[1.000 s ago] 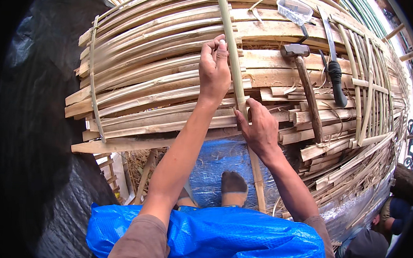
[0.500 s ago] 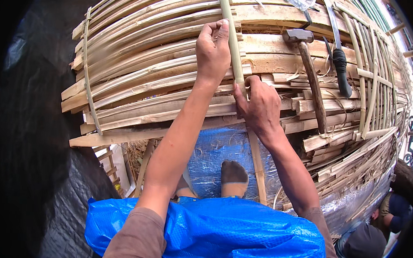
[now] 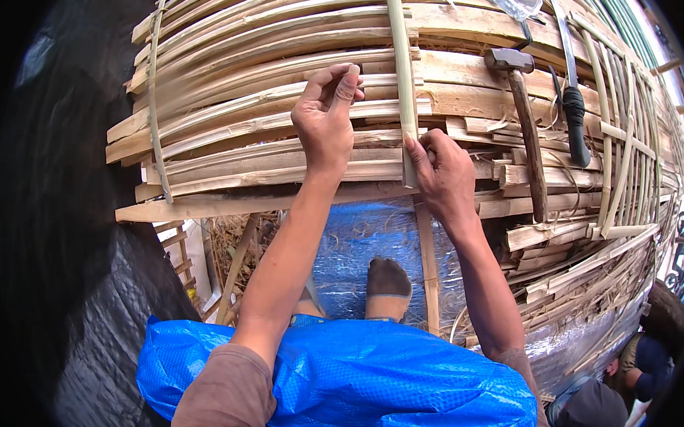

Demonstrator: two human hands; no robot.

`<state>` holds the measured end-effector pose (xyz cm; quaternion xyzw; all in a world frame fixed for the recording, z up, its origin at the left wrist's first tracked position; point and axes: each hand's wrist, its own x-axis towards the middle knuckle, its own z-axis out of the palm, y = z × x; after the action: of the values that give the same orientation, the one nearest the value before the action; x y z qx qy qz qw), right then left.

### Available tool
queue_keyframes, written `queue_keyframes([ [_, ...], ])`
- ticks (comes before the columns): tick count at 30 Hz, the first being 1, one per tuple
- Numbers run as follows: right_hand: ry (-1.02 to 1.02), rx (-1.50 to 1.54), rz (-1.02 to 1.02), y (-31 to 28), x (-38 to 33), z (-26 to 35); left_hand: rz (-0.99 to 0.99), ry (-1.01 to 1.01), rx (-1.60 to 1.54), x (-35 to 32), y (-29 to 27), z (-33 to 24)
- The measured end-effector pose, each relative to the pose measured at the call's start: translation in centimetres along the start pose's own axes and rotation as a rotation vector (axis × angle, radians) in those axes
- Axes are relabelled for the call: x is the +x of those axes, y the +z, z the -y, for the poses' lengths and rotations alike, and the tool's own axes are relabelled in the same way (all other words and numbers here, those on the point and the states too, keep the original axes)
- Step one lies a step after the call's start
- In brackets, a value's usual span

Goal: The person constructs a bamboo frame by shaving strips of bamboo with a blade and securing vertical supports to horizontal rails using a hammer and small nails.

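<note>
right hand (image 3: 444,172) clamped around a long greenish bamboo strip (image 3: 400,71), fingers curled tight on it near the front edge of a big stack of split bamboo slats (image 3: 246,133); strip runs upright across the slats, crossing them, and continues below the hand toward the blue tarp (image 3: 350,382) on the lap. left hand (image 3: 325,117) just left of the strip, thumb and fingertips pinched together above the slats, can't tell if anything is between them. hammer (image 3: 525,122) and dark-handled knife (image 3: 572,109) lie on the stack at right, well apart from both hands. a foot (image 3: 388,288) shows below the stack.
</note>
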<state>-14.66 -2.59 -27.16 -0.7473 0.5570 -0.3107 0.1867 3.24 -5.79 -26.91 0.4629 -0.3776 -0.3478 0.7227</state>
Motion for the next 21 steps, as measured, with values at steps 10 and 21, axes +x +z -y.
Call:
queue_keyframes([
  [10,0.079,0.016,-0.086,1.8,-1.0,0.0,0.149,0.642,0.843,-5.1,-3.2,2.1],
  [21,0.402,0.218,0.1,0.3,0.0,0.3,0.186,0.739,0.885,-6.5,-3.9,2.8],
])
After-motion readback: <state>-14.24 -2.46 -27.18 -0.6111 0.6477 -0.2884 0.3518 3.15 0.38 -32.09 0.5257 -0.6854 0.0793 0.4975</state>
